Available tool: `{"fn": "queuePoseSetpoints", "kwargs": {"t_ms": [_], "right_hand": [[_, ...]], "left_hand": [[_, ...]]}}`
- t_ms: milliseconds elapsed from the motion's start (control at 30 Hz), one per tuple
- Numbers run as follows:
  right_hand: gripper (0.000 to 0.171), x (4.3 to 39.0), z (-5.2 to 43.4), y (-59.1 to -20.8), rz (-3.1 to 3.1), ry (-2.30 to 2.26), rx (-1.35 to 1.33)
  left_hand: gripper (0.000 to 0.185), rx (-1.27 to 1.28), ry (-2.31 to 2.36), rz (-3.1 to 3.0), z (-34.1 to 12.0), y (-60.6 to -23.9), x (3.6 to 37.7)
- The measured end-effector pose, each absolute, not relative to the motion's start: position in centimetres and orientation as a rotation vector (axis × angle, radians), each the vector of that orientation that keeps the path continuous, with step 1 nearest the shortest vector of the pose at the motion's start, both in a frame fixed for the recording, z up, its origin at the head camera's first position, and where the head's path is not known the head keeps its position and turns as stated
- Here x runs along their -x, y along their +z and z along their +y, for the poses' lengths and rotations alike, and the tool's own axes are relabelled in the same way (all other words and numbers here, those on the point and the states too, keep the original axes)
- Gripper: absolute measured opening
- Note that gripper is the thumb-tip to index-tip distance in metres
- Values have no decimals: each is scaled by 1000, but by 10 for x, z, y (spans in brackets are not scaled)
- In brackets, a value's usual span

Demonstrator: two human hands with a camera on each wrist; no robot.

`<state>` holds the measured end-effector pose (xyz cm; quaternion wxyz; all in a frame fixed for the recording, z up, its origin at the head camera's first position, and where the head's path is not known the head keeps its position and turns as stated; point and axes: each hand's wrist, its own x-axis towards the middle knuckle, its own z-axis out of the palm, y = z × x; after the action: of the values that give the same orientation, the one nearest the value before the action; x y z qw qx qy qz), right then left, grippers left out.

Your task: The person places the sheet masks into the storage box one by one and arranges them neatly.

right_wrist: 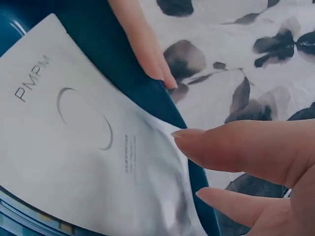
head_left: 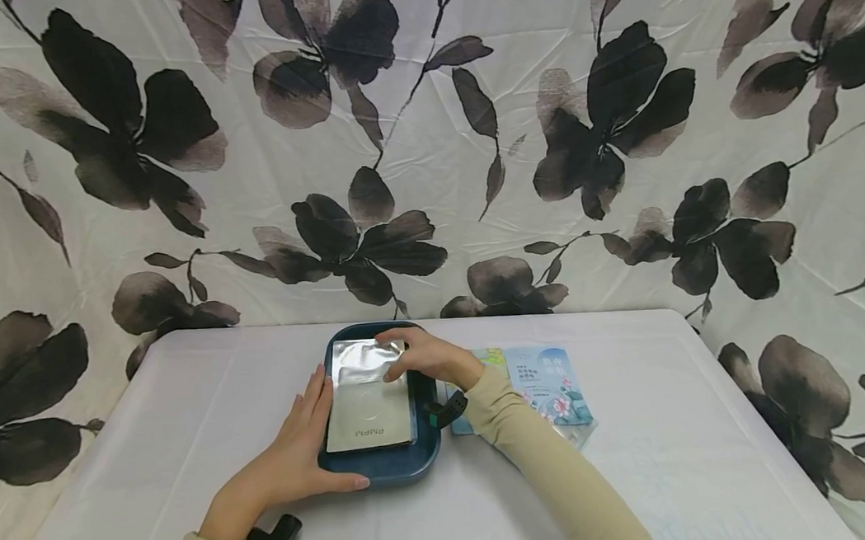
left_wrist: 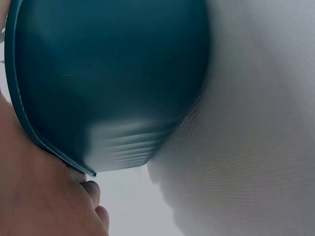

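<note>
A dark teal tray [head_left: 385, 464] sits mid-table, and a silver packet [head_left: 366, 402] marked PMPM lies flat in it. My left hand [head_left: 305, 447] holds the tray's near left corner, with the fingers along the left rim and the thumb against the front wall. The left wrist view shows the tray's outer wall [left_wrist: 108, 73] against my palm. My right hand [head_left: 419, 357] is at the packet's far right corner and pinches it with its fingertips. There the foil is crinkled and a little raised. In the right wrist view my fingertips [right_wrist: 184, 135] touch the packet's edge [right_wrist: 88, 147].
Right of the tray, a light blue floral packet [head_left: 554, 386] and a greenish packet [head_left: 491, 355] lie on the white table [head_left: 189, 417], partly hidden by my right sleeve. A flower-print cloth [head_left: 424, 138] hangs behind the table and around its sides.
</note>
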<state>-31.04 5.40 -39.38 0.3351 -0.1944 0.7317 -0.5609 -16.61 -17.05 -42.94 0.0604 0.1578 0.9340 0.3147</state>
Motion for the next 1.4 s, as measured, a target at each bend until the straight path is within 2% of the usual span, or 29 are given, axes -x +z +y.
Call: {"fn": "queuePoseSetpoints", "kwargs": {"t_ms": [467,733,1067,1400], "right_hand": [[73,307,57,-394,1956,-1470,504],[66,308,69,-384,1923,-1497,603],[51,313,109,-370,2069,-1470,650],[50,329,175,-368,2197,-1530,542]], "left_hand": [[146,-481,974,2822,-170,-432,167],[146,-473,982,2816,-169,-432,165],[146,-483,1017,2822,-170,-430,163],[146,-477,1003,2827,-170,-432,166]]}}
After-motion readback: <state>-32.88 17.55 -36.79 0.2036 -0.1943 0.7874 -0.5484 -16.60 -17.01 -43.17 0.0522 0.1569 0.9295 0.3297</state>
